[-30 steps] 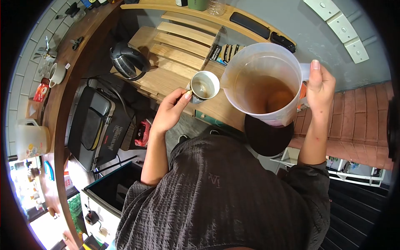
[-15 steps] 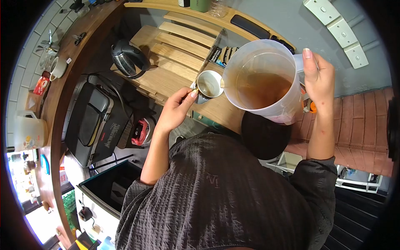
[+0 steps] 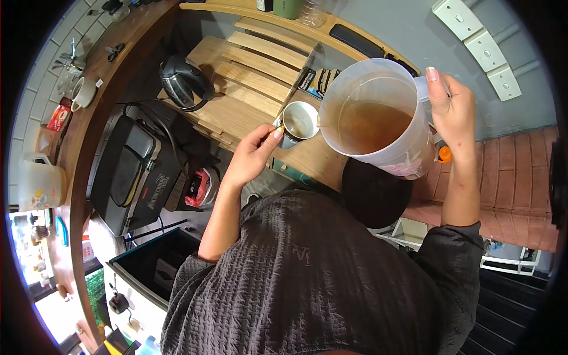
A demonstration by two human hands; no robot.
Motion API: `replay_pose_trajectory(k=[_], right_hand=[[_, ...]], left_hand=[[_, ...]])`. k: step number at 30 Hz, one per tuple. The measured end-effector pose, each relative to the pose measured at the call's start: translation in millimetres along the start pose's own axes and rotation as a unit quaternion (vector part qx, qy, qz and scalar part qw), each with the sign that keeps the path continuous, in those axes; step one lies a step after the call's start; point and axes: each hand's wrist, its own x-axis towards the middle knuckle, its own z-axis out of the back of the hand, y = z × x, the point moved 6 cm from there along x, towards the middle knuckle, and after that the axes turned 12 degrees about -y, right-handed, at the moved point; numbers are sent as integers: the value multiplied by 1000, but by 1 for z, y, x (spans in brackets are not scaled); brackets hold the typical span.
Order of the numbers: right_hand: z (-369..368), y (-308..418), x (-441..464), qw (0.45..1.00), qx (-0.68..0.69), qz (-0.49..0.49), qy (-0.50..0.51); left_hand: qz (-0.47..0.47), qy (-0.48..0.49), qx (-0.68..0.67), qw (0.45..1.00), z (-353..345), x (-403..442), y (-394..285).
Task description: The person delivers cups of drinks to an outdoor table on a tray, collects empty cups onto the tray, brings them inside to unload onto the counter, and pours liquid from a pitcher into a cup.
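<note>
In my right hand [image 3: 449, 112] is the handle of a large translucent plastic pitcher [image 3: 408, 155], with brown liquid [image 3: 373, 127] inside. The pitcher is tilted to the left, its spout close to the rim of a small cup [image 3: 300, 120]. My left hand [image 3: 257, 155] pinches that cup by its handle. The cup has a white inside and a dark patterned outside; a little liquid seems to lie at its bottom. I cannot tell whether a stream runs from the spout. Both vessels are held up in front of my body.
A slatted wooden surface [image 3: 260, 65] lies beyond the cup, with a black kettle [image 3: 182, 83] at its left. A dark grill-like appliance [image 3: 133, 177] stands left. On the curved wooden shelf are a white mug [image 3: 84, 93] and another pitcher [image 3: 42, 183]. A round black seat [image 3: 377, 195] is below the pitcher.
The pitcher has moved slightly to the right and tips a little less, its liquid sitting further from the spout. The cup has shifted slightly right.
</note>
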Motion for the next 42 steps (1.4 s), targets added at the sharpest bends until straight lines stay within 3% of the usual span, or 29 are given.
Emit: replay_pose_trajectory(k=[42], right_hand=[[1, -6, -8, 998, -36, -20, 47]], left_hand=[[69, 56, -61, 994, -27, 3, 29]])
